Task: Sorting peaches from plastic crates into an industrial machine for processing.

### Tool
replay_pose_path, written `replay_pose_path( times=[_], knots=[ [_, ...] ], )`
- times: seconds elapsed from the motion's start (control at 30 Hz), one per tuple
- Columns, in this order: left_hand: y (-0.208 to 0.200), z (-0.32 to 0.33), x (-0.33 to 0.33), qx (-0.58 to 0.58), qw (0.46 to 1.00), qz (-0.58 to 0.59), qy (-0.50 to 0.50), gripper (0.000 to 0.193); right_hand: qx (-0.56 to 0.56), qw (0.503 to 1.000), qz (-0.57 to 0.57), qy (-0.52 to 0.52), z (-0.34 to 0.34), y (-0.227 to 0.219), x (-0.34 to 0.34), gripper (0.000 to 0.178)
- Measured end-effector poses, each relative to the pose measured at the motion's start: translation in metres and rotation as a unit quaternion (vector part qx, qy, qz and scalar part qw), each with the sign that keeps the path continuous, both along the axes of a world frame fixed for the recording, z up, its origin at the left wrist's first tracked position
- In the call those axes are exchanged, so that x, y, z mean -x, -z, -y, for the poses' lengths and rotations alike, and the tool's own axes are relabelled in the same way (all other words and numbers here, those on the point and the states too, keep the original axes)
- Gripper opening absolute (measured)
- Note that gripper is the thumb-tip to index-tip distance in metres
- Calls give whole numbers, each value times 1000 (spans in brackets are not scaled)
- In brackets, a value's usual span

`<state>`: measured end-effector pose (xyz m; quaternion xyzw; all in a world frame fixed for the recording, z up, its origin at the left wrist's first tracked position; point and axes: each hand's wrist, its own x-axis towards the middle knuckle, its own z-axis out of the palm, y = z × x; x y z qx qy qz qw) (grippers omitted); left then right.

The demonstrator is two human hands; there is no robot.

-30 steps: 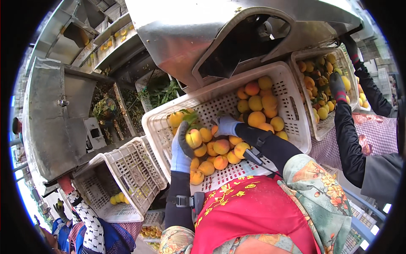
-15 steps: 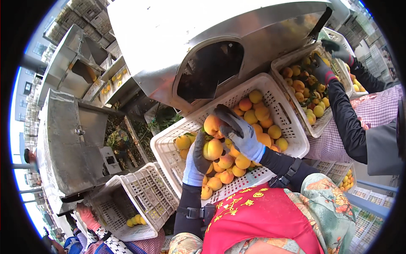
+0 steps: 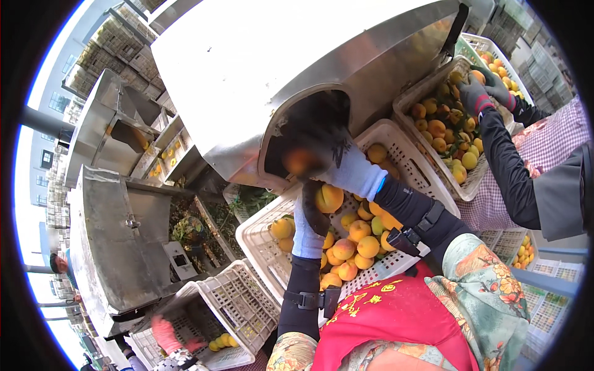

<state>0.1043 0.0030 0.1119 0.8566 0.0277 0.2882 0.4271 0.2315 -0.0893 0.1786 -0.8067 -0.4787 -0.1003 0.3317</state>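
A white plastic crate (image 3: 427,180) of yellow-orange peaches (image 3: 344,249) stands before me, below a metal machine (image 3: 235,74) with a dark opening (image 3: 322,114). My right hand (image 3: 356,170), in a light blue glove with dark palm and fingers, reaches into this opening. At its fingers is a blurred peach (image 3: 300,162); the fingers themselves are smeared and dark. My left hand (image 3: 311,219), gloved alike, is closed around another peach (image 3: 328,198) just above the crate's fruit.
On the right, a co-worker's gloved hands (image 3: 486,93) handle fruit over a neighbouring crate (image 3: 405,105). At lower left, a tilted crate (image 3: 244,303) holds a few peaches, with another person's pink glove (image 3: 166,334) beside it. A second metal machine (image 3: 117,241) stands at left.
My right hand has moved up from above the crate into the machine's opening with its peach. My left hand still holds a peach, slightly farther right in view. The whole view has shifted a little.
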Motion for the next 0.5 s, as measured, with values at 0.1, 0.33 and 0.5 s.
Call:
replay_pose_path(
  times=[0.1,0.33,0.5],
  knots=[
    [-2,3,4,151,985,-79,31,60,-43,995,-73,49,-4,8,15,85],
    [2,-1,29,485,860,-99,124,47,32,998,4,58,-4,9,5,84],
    [5,1,35,765,635,-14,104,41,-25,989,112,95,-31,27,-19,83]
  ],
)
